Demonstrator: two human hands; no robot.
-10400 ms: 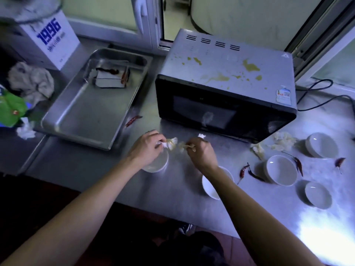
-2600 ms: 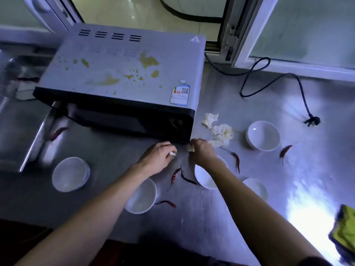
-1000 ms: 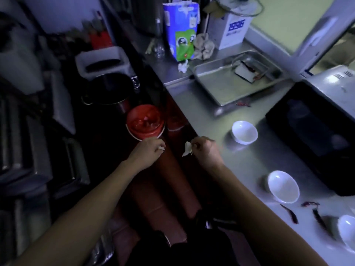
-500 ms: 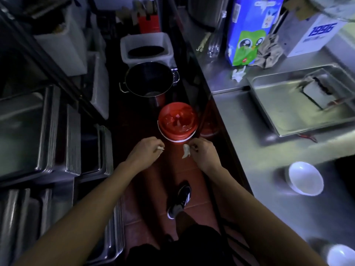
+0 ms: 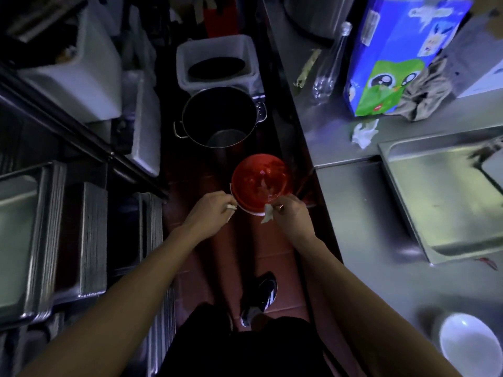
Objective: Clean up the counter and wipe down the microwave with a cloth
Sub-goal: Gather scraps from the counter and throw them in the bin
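Note:
My left hand (image 5: 208, 210) is closed on a small pale scrap (image 5: 231, 206), and my right hand (image 5: 290, 212) pinches a larger pale vegetable scrap (image 5: 267, 213). Both hands hover over the near rim of a red bin (image 5: 261, 182) that stands on the floor beside the steel counter (image 5: 362, 213). A few pale bits lie inside the bin. A crumpled grey cloth (image 5: 424, 96) rests on the counter at the far right. The microwave is out of view.
A dark metal pot (image 5: 220, 115) and a white tub (image 5: 216, 59) stand behind the bin. Stacked steel trays (image 5: 49, 235) fill the left. On the counter are a steel tray (image 5: 446, 200), a white bowl (image 5: 469, 346), a blue-green package (image 5: 394, 50), a glass bottle (image 5: 330, 61) and crumpled tissue (image 5: 363, 133).
I have turned away from the microwave and counter toward the floor. Both hands, still holding scraps, have come closer to the red bin and now reach its near rim.

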